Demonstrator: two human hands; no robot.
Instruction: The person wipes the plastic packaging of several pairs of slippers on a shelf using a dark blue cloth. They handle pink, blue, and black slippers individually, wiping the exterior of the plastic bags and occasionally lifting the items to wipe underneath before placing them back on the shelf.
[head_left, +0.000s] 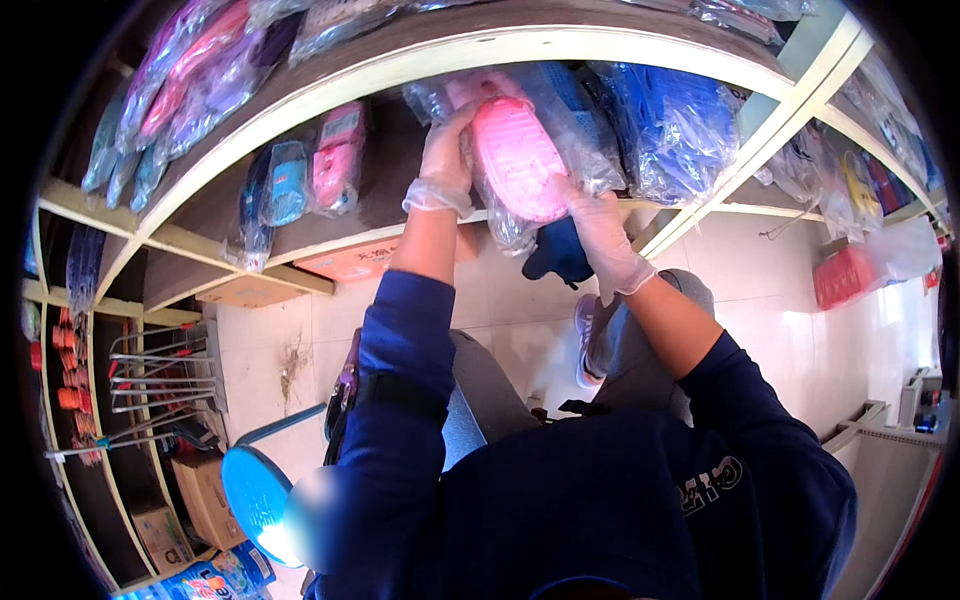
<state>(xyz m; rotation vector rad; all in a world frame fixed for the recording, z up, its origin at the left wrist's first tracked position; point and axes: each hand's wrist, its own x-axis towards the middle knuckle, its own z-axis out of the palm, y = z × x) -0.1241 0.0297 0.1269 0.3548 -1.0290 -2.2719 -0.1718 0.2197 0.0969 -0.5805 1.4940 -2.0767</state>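
Both hands wear thin translucent gloves. Between them is a pair of pink slippers (519, 157) in a clear plastic bag, one sole facing me. My left hand (448, 154) grips the upper left side of the pair. At its lower right edge, my right hand (600, 229) has its fingers against the sole and bag. The slippers are held at the front of a shelf compartment (390, 176). Blue slippers in plastic bags (675, 127) lie just to their right. Farther left on that shelf are a bagged pink pair (336, 161) and a bagged light blue pair (287, 184).
The shelf's cream front edge (465, 46) runs above my hands. Below are an orange carton (360, 259) and a dark blue object (562, 253), partly hidden. A blue round stool (255, 502) stands at my left, near metal-framed racks (165, 375). A red box (844, 277) is at right.
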